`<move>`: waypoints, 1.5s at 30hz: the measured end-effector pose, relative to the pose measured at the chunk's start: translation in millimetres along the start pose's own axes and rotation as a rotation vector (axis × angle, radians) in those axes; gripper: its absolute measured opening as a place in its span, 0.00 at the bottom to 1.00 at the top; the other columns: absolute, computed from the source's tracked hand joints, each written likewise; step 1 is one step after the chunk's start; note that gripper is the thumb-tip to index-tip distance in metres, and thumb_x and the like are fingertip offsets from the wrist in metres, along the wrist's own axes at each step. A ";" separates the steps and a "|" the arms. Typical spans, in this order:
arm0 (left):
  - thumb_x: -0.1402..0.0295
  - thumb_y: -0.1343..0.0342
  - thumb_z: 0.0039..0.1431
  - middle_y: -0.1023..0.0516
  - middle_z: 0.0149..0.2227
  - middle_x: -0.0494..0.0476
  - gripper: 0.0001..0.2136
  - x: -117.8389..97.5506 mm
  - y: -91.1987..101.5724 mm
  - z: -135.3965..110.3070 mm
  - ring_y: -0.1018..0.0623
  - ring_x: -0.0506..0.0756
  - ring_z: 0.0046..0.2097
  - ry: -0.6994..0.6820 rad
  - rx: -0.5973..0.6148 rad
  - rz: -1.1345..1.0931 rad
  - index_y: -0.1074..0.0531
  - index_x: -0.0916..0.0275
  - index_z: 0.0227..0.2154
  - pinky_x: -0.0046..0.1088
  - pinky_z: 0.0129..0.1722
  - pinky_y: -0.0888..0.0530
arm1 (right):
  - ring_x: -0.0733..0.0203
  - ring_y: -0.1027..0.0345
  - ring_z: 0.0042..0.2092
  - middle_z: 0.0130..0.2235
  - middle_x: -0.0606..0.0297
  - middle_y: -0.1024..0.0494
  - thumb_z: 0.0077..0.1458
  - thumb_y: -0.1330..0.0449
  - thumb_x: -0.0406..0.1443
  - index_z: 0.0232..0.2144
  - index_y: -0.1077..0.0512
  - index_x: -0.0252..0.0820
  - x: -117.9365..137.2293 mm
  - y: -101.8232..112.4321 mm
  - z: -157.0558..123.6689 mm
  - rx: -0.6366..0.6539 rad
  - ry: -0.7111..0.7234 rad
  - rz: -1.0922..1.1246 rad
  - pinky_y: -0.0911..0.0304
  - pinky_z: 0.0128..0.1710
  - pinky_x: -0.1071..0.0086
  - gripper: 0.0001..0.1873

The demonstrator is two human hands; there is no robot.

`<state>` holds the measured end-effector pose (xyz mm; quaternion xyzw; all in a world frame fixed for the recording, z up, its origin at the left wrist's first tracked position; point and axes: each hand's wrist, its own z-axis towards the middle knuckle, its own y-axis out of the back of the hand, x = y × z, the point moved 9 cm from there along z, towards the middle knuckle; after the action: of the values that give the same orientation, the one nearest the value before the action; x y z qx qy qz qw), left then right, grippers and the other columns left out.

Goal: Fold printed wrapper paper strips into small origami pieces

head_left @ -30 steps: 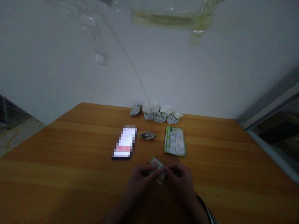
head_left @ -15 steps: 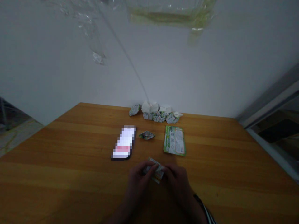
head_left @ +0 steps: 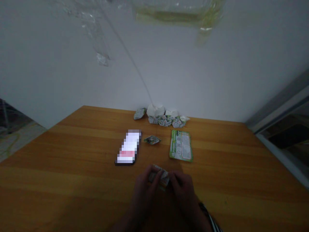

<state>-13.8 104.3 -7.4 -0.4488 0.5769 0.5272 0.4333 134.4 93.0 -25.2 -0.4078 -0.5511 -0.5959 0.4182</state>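
Note:
A small printed piece of folded paper (head_left: 164, 177) is pinched between my two hands, close above the table's near part. My left hand (head_left: 146, 182) grips its left side, thumb lying on top. On the right edge, the thumb and fingertips of my right hand (head_left: 181, 185) are closed. Dim light hides the finer folds. Just beyond my hands lies a small folded paper shape (head_left: 152, 140), pointed at both ends. To its right is a flat green-and-white printed sheet or packet (head_left: 181, 145).
A phone (head_left: 129, 146) with a lit, blurred screen lies left of centre. Along the wall stand several folded printed paper pieces (head_left: 165, 120) with white tops, and another crumpled-looking piece (head_left: 139, 113) beside them. The wooden table (head_left: 79, 145) meets a white wall (head_left: 193, 74).
The paper has turned or folded slightly in my hands, and its orange-printed lower part shows less now. My right fingers have shifted a little along its edge.

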 end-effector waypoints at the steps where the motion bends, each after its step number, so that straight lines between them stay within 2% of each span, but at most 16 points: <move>1: 0.63 0.44 0.54 0.26 0.26 0.51 0.07 0.6 1.0 0.5 0.27 0.52 0.29 0.000 -0.005 -0.019 0.29 0.61 0.27 0.24 0.30 0.31 | 0.62 0.31 0.27 0.24 0.65 0.23 0.58 0.47 0.42 0.25 0.24 0.38 -1.0 0.1 0.2 -0.002 -0.002 0.030 0.39 0.25 0.74 0.18; 3: 0.62 0.43 0.54 0.26 0.26 0.51 0.07 1.4 2.3 1.5 0.27 0.52 0.29 -0.003 -0.006 -0.051 0.29 0.61 0.27 0.24 0.30 0.31 | 0.59 0.28 0.31 0.29 0.63 0.21 0.56 0.44 0.42 0.35 0.23 0.39 -3.2 2.1 0.8 -0.023 -0.006 0.094 0.34 0.30 0.72 0.14; 5: 0.63 0.43 0.53 0.26 0.25 0.51 0.07 1.8 2.5 2.0 0.27 0.52 0.29 -0.005 0.000 -0.042 0.29 0.61 0.26 0.24 0.29 0.32 | 0.58 0.27 0.34 0.33 0.62 0.20 0.53 0.40 0.41 0.42 0.24 0.41 -5.6 4.7 1.6 -0.048 -0.019 0.167 0.32 0.34 0.70 0.15; 6: 0.63 0.43 0.53 0.25 0.25 0.51 0.07 1.4 2.3 2.0 0.27 0.52 0.29 -0.009 0.002 -0.028 0.29 0.61 0.26 0.24 0.29 0.32 | 0.57 0.26 0.35 0.34 0.61 0.20 0.51 0.39 0.40 0.41 0.24 0.41 -6.1 5.5 2.0 -0.056 -0.026 0.204 0.31 0.36 0.69 0.15; 9: 0.64 0.43 0.53 0.25 0.26 0.51 0.07 -0.7 -1.1 0.9 0.27 0.52 0.30 -0.022 0.020 -0.020 0.28 0.62 0.25 0.24 0.30 0.32 | 0.56 0.25 0.36 0.34 0.61 0.19 0.48 0.36 0.39 0.32 0.21 0.42 -6.4 6.4 3.4 -0.065 -0.057 0.297 0.30 0.37 0.68 0.08; 12: 0.63 0.44 0.55 0.25 0.26 0.52 0.08 -1.2 -6.0 0.1 0.27 0.52 0.30 -0.017 0.049 -0.040 0.28 0.62 0.26 0.25 0.31 0.31 | 0.56 0.25 0.34 0.31 0.61 0.18 0.46 0.34 0.37 0.28 0.21 0.42 -10.2 7.1 2.9 -0.094 -0.141 0.355 0.30 0.36 0.68 0.05; 18: 0.63 0.43 0.54 0.25 0.26 0.53 0.09 2.6 -0.4 0.8 0.26 0.53 0.31 -0.017 -0.009 -0.003 0.28 0.62 0.24 0.27 0.33 0.31 | 0.55 0.24 0.35 0.32 0.61 0.18 0.43 0.32 0.37 0.29 0.21 0.41 -11.5 8.5 -1.0 -0.175 -0.195 0.357 0.30 0.38 0.66 0.07; 25: 0.61 0.39 0.49 0.24 0.24 0.53 0.10 23.7 3.9 -0.6 0.26 0.52 0.28 0.146 -0.090 -0.099 0.28 0.64 0.23 0.26 0.28 0.29 | 0.57 0.26 0.31 0.28 0.62 0.20 0.43 0.33 0.37 0.28 0.23 0.39 -13.3 3.7 -5.0 -0.195 -0.188 0.405 0.30 0.33 0.69 0.08; 28: 0.63 0.37 0.46 0.25 0.24 0.50 0.11 25.5 6.0 0.2 0.25 0.52 0.27 0.160 -0.133 -0.218 0.32 0.63 0.24 0.25 0.27 0.28 | 0.58 0.26 0.31 0.29 0.63 0.21 0.45 0.34 0.38 0.30 0.24 0.40 -17.0 -1.9 -6.3 -0.177 -0.180 0.424 0.30 0.33 0.69 0.08; 31: 0.64 0.37 0.46 0.22 0.26 0.49 0.14 20.5 6.2 0.8 0.23 0.53 0.28 0.149 -0.131 -0.291 0.32 0.61 0.34 0.25 0.27 0.27 | 0.59 0.27 0.32 0.30 0.63 0.22 0.46 0.35 0.38 0.32 0.25 0.40 -21.3 -4.2 -5.8 -0.192 -0.168 0.425 0.31 0.34 0.68 0.09; 33: 0.64 0.37 0.46 0.21 0.26 0.50 0.19 17.0 6.7 0.2 0.22 0.54 0.29 0.150 -0.130 -0.301 0.34 0.60 0.42 0.25 0.28 0.26 | 0.58 0.27 0.33 0.31 0.63 0.22 0.47 0.36 0.38 0.37 0.27 0.40 -21.8 -7.5 -4.5 -0.175 -0.165 0.432 0.31 0.34 0.68 0.13; 35: 0.64 0.37 0.46 0.20 0.27 0.52 0.22 14.9 4.9 -1.0 0.21 0.54 0.30 0.152 -0.113 -0.329 0.34 0.61 0.45 0.26 0.30 0.25 | 0.57 0.26 0.35 0.34 0.62 0.22 0.49 0.37 0.39 0.44 0.30 0.41 -19.5 -15.0 -3.3 -0.108 -0.173 0.455 0.30 0.35 0.67 0.19; 37: 0.65 0.36 0.46 0.19 0.29 0.55 0.22 15.5 1.2 -2.5 0.20 0.55 0.32 0.162 -0.093 -0.378 0.33 0.63 0.45 0.28 0.33 0.25 | 0.55 0.26 0.38 0.38 0.60 0.21 0.50 0.37 0.39 0.48 0.33 0.42 -15.9 -22.0 -3.8 -0.048 -0.192 0.480 0.30 0.38 0.65 0.23; 39: 0.65 0.36 0.45 0.18 0.30 0.57 0.22 19.1 -3.1 -4.5 0.19 0.56 0.32 0.191 -0.077 -0.417 0.32 0.64 0.44 0.29 0.34 0.24 | 0.53 0.25 0.39 0.40 0.59 0.21 0.50 0.38 0.40 0.47 0.32 0.42 -13.7 -23.9 -5.6 -0.047 -0.215 0.492 0.30 0.38 0.64 0.21; 42: 0.64 0.35 0.44 0.18 0.32 0.59 0.20 27.3 -6.4 -6.7 0.19 0.57 0.33 0.243 -0.081 -0.424 0.28 0.65 0.41 0.28 0.32 0.24 | 0.53 0.25 0.34 0.34 0.60 0.20 0.49 0.38 0.40 0.42 0.30 0.41 -14.9 -20.9 -8.6 -0.112 -0.247 0.483 0.29 0.33 0.65 0.17; 45: 0.64 0.34 0.42 0.18 0.33 0.58 0.17 34.5 -4.5 -6.2 0.19 0.56 0.33 0.259 -0.114 -0.444 0.25 0.65 0.37 0.28 0.33 0.25 | 0.55 0.25 0.30 0.29 0.64 0.21 0.48 0.36 0.39 0.46 0.33 0.41 -17.7 -22.4 -8.9 -0.128 -0.264 0.488 0.31 0.29 0.67 0.23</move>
<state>-17.3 95.8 -41.5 -0.6519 0.4844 0.3889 0.4349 118.5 85.9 -49.6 -0.6281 -0.4477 -0.4529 0.4472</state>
